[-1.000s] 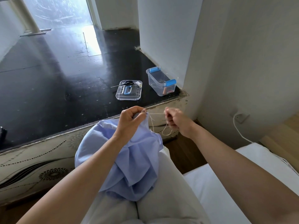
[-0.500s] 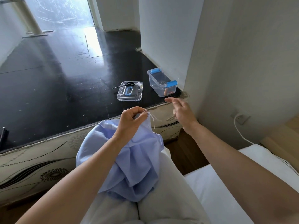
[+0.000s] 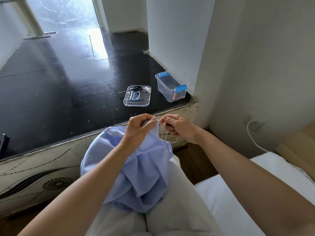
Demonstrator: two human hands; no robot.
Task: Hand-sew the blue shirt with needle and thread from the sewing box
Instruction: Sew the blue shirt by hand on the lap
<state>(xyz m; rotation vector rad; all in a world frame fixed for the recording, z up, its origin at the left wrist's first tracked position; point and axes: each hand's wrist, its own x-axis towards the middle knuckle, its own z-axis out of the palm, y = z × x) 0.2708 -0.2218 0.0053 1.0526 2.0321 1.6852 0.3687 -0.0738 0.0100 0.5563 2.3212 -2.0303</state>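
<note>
Stitching under way. Blue shirt (image 3: 144,169) lies on the lap; left hand (image 3: 138,127) pinches its raised edge. Right hand (image 3: 178,127), just right of it, pinches the thread (image 3: 164,135); needle not discernible. Next, likely: draw slack through without snagging.

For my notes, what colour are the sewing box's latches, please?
The latches are blue; head view.

Bare forearms (image 3: 88,183), pale loose trousers (image 3: 172,222).
</note>
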